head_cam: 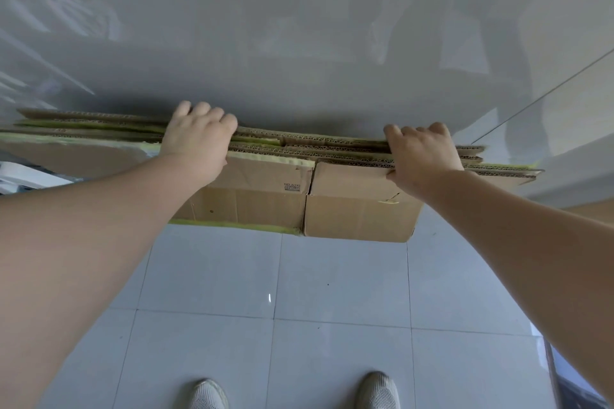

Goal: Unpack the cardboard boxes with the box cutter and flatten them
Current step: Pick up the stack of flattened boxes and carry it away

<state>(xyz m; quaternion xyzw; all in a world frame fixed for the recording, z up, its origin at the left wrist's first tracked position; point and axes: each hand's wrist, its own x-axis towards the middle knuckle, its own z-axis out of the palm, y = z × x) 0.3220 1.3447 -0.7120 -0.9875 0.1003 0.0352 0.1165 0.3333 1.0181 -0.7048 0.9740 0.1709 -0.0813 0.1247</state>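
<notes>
A stack of several flattened cardboard boxes [352, 206] stands on edge against a glossy grey wall, their corrugated top edges facing me. Yellow-green tape runs along some edges. My left hand [196, 139] grips the top edges of the stack left of the middle, fingers curled over the far side. My right hand [422, 156] grips the top edges further right, with the thumb on the near face. No box cutter is in view.
The grey wall [299, 26] rises right behind the stack. Pale floor tiles [332, 279] stretch between the stack and my two light shoes [209, 395]. A white object [26, 176] lies at the left edge. A ledge or sill [571, 156] juts at the right.
</notes>
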